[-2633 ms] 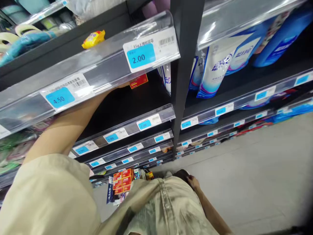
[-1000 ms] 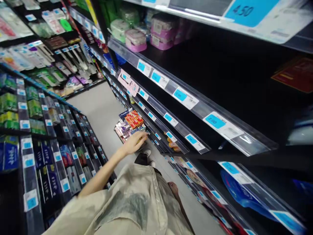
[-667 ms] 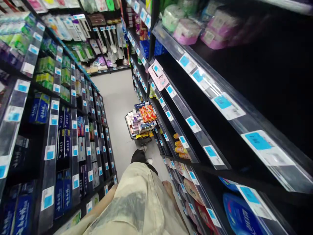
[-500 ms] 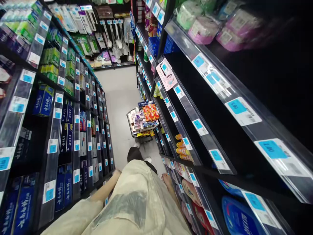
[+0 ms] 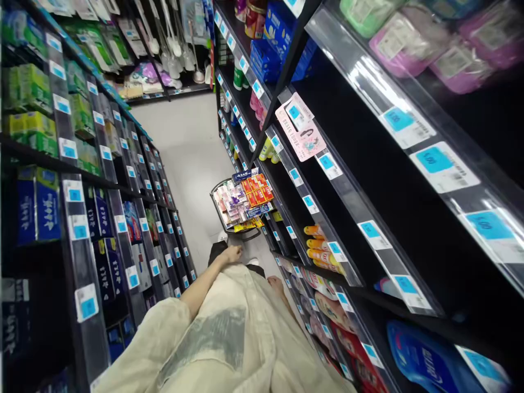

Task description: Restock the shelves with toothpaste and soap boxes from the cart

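Note:
My left hand (image 5: 232, 253) is in front of my body, just short of the shopping basket's near edge. Its fingers are loosely bent, and I see nothing in them. Low at my right side hangs my right hand (image 5: 275, 283), close to the lower shelves, with loose fingers and nothing visible in it. The dark-rimmed shopping basket (image 5: 221, 210) stands on the floor ahead of my feet. Piled in it are pale boxes (image 5: 229, 203), red-and-orange boxes (image 5: 257, 190), dark blue boxes (image 5: 259, 210) and yellow packs (image 5: 245, 225).
Shelves of blue toothpaste boxes (image 5: 48, 210) and green boxes (image 5: 36, 90) line my left. On the right, shelves hold orange-yellow bottles (image 5: 321, 245), blue packs (image 5: 426, 355) and wrapped pink packs (image 5: 403, 41). Pale floor (image 5: 180, 136) runs to hanging brushes (image 5: 174, 46).
My left hand has swung from beside the left shelves to in front of my body, nearer the basket. The right hand stays low at my side. The view has shifted with my head.

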Demonstrator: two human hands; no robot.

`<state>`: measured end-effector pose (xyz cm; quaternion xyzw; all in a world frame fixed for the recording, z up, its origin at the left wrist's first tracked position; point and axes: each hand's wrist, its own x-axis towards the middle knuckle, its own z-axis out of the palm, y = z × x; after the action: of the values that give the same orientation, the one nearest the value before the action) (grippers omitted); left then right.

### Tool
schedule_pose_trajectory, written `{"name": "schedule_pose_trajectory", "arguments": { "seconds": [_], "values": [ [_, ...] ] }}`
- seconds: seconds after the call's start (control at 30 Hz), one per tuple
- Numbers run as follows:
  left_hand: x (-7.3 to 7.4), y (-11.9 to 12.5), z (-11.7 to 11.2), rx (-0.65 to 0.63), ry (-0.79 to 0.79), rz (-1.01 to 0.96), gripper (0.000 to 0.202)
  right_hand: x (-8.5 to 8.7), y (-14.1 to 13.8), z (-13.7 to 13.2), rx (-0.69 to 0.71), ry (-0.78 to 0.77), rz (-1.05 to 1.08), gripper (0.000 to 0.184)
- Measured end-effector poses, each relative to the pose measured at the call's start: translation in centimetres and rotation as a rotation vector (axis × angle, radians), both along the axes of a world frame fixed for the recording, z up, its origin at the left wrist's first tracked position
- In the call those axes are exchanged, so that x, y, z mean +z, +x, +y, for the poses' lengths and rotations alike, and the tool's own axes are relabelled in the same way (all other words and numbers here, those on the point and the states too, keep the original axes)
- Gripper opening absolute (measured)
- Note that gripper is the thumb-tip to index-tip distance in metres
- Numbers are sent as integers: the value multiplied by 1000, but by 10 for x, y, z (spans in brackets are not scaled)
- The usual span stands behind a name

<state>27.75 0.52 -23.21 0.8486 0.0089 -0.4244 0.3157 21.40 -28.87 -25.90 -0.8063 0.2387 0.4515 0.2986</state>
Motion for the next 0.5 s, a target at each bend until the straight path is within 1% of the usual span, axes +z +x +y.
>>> {"name": "schedule_pose_trajectory", "arguments": {
  "seconds": [0.07,0.17,0.3,0.4,0.5],
  "values": [
    [-9,18,11,-21,-36,24,35,0,8,26,-2,13,-8,29],
    [-21,43,34,-11,-42,36,36,-1,22,59,0,42,-31,30],
    [-36,81,63,3,-6,47,38,-3,37,87,-25,69,-72,33],
    [-44,112,68,22,26,5,42,0,46,97,-23,70,-91,31],
    [-49,141,56,70,48,-45,57,9,51,98,14,62,-113,30]
  ]
}}
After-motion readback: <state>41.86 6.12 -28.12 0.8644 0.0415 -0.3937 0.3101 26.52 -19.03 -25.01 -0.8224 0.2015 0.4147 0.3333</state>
